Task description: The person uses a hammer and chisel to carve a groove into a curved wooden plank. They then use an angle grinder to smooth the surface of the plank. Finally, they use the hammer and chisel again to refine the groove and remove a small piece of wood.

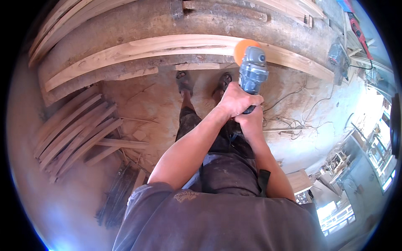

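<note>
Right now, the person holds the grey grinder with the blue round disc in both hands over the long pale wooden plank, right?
Not quite: the head view shows the round disc is orange, not blue. Both hands do grip the grey grinder over the long pale wooden plank.

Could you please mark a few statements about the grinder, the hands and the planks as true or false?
1. Both hands grip the grinder. True: left hand and right hand wrap its body.
2. The grinder's disc is blue. False: it is orange.
3. The disc is at a long pale plank. True.
4. Loose planks lie on the floor at the person's right. False: they lie at the left.
5. The person wears gloves. False: the hands are bare.
</note>
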`<state>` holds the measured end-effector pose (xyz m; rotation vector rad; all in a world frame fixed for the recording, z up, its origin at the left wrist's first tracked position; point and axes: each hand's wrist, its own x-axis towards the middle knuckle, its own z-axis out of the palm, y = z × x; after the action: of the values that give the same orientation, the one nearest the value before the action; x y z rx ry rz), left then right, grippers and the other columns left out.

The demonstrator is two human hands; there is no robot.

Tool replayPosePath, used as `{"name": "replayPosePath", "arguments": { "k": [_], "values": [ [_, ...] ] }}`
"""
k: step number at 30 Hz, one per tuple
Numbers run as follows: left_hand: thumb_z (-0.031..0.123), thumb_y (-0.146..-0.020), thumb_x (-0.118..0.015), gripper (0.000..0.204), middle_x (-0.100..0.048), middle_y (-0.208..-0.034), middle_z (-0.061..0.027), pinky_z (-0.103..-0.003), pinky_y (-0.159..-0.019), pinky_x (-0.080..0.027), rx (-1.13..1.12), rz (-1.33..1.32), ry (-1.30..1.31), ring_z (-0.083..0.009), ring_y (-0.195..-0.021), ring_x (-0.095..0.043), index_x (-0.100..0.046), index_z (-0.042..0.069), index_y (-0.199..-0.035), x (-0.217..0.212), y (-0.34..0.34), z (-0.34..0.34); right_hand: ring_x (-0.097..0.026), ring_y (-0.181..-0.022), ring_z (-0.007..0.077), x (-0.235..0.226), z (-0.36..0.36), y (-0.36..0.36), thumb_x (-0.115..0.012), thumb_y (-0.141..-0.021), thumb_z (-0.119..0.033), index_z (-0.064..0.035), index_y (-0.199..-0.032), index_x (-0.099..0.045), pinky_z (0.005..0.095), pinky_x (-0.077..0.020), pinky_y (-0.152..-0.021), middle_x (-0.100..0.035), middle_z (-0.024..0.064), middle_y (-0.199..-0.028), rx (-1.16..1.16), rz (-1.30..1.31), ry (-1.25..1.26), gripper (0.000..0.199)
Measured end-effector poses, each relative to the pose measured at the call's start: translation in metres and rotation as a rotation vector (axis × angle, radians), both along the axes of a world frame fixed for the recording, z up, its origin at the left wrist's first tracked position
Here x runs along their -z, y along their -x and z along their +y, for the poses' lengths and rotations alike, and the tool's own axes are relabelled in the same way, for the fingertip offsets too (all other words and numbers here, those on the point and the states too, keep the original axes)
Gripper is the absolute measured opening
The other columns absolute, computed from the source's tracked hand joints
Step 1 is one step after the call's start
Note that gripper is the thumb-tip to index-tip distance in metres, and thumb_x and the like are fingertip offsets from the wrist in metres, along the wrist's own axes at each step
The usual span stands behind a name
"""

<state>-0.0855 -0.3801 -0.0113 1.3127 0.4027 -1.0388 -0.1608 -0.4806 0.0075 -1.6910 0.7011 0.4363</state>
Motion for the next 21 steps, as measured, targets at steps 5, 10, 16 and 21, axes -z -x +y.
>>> {"name": "replayPosePath", "arguments": {
  "k": [5,10,16,21],
  "values": [
    [0.024,-0.074,-0.083,0.029,-0.072,-0.077,-0.0071,-0.036,-0.067,-0.053,-0.128,-0.067,0.042,-0.0139,-0.069,-0.062,-0.071,-0.002,-0.079,-0.011,-0.012,0.015,-0.068,-0.089,0.0193,0.000,0.008,-0.016,-0.078,-0.063,-0.001,0.0011,-0.108,-0.060,0.0343,-0.0548,-0.079,-0.068,0.0077,-0.094,-0.056,-0.023,0.024,0.049],
    [0.023,-0.074,-0.083,0.028,-0.070,-0.079,-0.0047,-0.035,-0.067,-0.053,-0.177,-0.055,0.043,-0.0136,-0.071,-0.062,-0.070,-0.001,-0.082,-0.008,-0.013,0.016,-0.070,-0.090,0.0219,0.002,0.009,-0.020,-0.080,-0.064,-0.005,0.0011,-0.109,-0.061,0.0372,-0.0554,-0.082,-0.069,0.0114,-0.093,-0.091,-0.062,0.071,0.049],
    [0.024,-0.075,-0.083,0.028,-0.070,-0.084,-0.0047,-0.034,-0.071,-0.052,-0.034,-0.062,0.012,-0.0120,-0.078,-0.062,-0.072,0.001,-0.086,-0.005,-0.019,0.011,-0.070,-0.090,0.0206,0.007,0.003,-0.017,-0.080,-0.065,-0.004,0.0014,-0.112,-0.061,0.0354,-0.0558,-0.080,-0.070,0.0095,-0.098,-0.032,0.003,0.042,0.052],
    [0.022,-0.075,-0.083,0.028,-0.071,-0.087,-0.0050,-0.034,-0.075,-0.053,-0.112,-0.048,0.000,-0.0134,-0.081,-0.063,-0.073,0.000,-0.089,-0.005,-0.020,0.052,-0.066,-0.082,0.0142,0.001,0.045,-0.030,-0.077,-0.062,0.002,0.0000,-0.102,-0.062,0.0322,-0.0539,-0.073,-0.067,0.0032,-0.091,-0.077,-0.052,0.034,0.042]
  ]
}}
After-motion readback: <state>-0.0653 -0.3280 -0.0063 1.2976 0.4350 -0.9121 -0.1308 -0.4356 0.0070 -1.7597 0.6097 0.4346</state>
